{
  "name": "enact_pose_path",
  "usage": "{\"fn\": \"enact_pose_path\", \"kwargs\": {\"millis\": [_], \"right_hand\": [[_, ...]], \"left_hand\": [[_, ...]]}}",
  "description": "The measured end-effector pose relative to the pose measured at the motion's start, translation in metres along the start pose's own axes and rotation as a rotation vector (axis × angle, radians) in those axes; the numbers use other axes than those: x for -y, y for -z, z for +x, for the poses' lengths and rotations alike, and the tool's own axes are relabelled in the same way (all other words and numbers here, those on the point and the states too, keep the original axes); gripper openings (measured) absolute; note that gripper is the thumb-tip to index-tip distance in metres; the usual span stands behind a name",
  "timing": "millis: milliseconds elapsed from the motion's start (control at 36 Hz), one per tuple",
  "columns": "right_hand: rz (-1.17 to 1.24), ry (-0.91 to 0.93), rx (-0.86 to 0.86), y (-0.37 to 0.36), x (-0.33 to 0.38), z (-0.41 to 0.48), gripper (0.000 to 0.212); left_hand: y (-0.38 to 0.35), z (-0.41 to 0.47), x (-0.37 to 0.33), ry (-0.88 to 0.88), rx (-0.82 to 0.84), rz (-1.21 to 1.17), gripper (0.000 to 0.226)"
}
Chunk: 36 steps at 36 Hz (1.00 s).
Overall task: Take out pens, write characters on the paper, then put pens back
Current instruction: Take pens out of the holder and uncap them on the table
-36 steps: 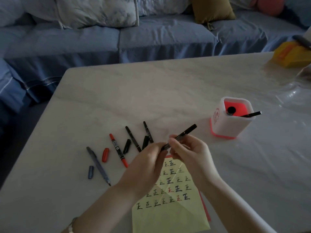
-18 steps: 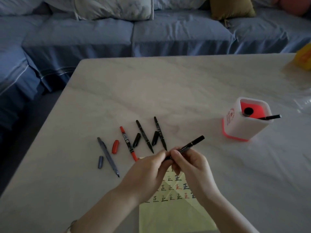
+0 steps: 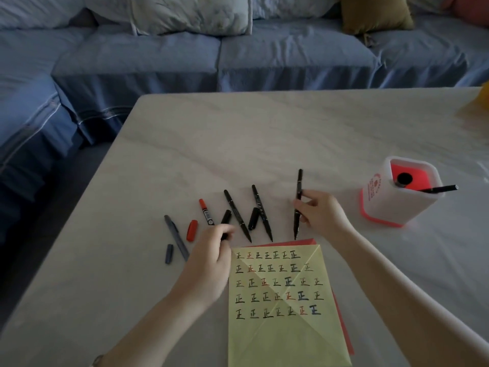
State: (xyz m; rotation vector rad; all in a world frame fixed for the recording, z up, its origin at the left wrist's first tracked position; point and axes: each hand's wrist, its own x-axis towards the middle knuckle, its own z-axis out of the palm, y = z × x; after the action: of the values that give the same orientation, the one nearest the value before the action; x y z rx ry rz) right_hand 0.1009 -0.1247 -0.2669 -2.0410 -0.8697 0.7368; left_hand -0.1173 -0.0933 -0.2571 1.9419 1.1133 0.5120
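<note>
The right hand pinches an uncapped slim black pen, tip toward the yellow paper sheet, ready to write, while the left hand closes on what seems its black cap.

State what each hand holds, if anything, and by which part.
The right hand holds an uncapped black pen around mid-barrel, tip down. The left hand pinches a small black cap at its near end.

- Left hand: reaching forward, palm down, fingertips pinched together, motion-blurred.
- Right hand: raised, fingers curled in pinch grip, thumb on near side.
- Both forearms bare, extended forward.
</note>
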Motion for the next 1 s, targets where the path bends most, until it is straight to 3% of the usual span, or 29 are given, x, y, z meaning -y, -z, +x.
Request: {"fn": "enact_pose_path", "kwargs": {"millis": [167, 528, 778, 1000], "right_hand": [[-0.302, 0.038, 0.031, -0.016, -0.011, 0.011, 0.031], [-0.327, 0.151, 0.002, -0.027, -0.021, 0.015, 0.021], [0.069, 0.003, -0.123, -0.019, -0.028, 0.002, 0.014], [-0.031, 0.075, -0.151, 0.001, -0.034, -0.014, 0.016]], "left_hand": [[-0.001, 0.012, -0.005, -0.004, -0.137, -0.031, 0.027], [-0.023, 0.048, -0.025, -0.003, -0.153, -0.068, 0.013], [-0.057, 0.098, -0.049, -0.004, 0.079, 0.207, 0.012], [-0.075, 0.106, -0.045, 0.003, 0.255, 0.360, 0.014]]}}
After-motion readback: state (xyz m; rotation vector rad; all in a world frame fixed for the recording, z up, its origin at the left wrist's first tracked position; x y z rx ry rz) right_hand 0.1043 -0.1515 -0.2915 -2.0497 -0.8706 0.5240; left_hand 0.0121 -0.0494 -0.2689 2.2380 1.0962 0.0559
